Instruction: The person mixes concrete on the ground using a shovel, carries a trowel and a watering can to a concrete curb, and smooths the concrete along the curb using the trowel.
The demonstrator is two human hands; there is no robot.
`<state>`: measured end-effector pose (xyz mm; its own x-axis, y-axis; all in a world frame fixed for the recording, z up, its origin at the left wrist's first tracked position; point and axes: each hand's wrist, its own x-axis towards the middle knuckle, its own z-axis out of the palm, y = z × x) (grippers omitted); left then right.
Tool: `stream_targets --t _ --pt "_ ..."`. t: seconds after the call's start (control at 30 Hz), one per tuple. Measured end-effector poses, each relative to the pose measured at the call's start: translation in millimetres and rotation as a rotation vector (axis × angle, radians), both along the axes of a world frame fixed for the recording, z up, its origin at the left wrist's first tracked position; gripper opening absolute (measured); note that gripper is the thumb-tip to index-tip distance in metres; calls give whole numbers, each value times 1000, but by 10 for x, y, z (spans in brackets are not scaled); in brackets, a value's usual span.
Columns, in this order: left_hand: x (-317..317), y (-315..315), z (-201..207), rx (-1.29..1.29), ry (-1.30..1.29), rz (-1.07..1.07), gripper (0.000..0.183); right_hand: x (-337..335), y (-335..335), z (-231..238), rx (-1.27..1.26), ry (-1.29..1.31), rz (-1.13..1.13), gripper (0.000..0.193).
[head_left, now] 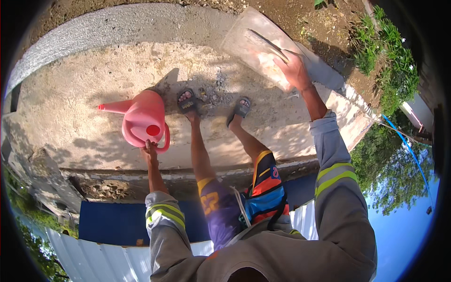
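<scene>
My left hand (149, 150) is closed on the curved handle of a pink plastic watering can (145, 115). The can's long spout points to the left, and a round red opening shows on its body. Out at the upper right, my right hand (296, 70) is closed around the near end of a narrow bar handle on a large flat rectangular float (239, 44). Its face is pale and smeared with grey-brown. My right palm hides part of the handle. Whether the float touches the ground cannot be told.
Between my sandaled feet and beyond them, crumbled grey rubble (211, 91) lies on the concrete slab (70, 94). A rough grey strip (94, 33) curves along the far side, with brown soil past it. Green plants (390, 61) grow at the right. Behind me stands corrugated metal sheeting (103, 258).
</scene>
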<state>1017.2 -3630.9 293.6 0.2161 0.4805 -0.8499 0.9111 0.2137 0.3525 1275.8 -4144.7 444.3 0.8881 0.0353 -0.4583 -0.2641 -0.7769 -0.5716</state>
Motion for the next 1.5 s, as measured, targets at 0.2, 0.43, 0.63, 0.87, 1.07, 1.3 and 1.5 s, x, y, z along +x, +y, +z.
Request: stream_targets --t 0.2,0.43,0.63,0.87,1.07,1.3,1.5 --pt "-251 -41 -180 355 -224 -453 60 64 -355 -55 -79 -404 143 36" --pt "-252 -1394 992 74 -3 -750 59 945 1560 -162 71 -196 4 60" --pt "-507 -2497 2158 269 108 -896 54 -1034 -1630 -113 -340 -413 203 41" --pt "-435 -2750 2036 512 111 -1190 46 -449 -1253 -45 498 122 -662 46" --pt "-501 -2717 1788 479 161 -1327 50 317 186 -99 -57 -330 -107 56" --pt "-364 -2835 1825 543 131 -1331 43 -1858 -3312 -177 -552 -564 9 21" --pt "-506 -2803 1848 591 207 -1317 42 -883 -2387 83 211 -70 -877 54"
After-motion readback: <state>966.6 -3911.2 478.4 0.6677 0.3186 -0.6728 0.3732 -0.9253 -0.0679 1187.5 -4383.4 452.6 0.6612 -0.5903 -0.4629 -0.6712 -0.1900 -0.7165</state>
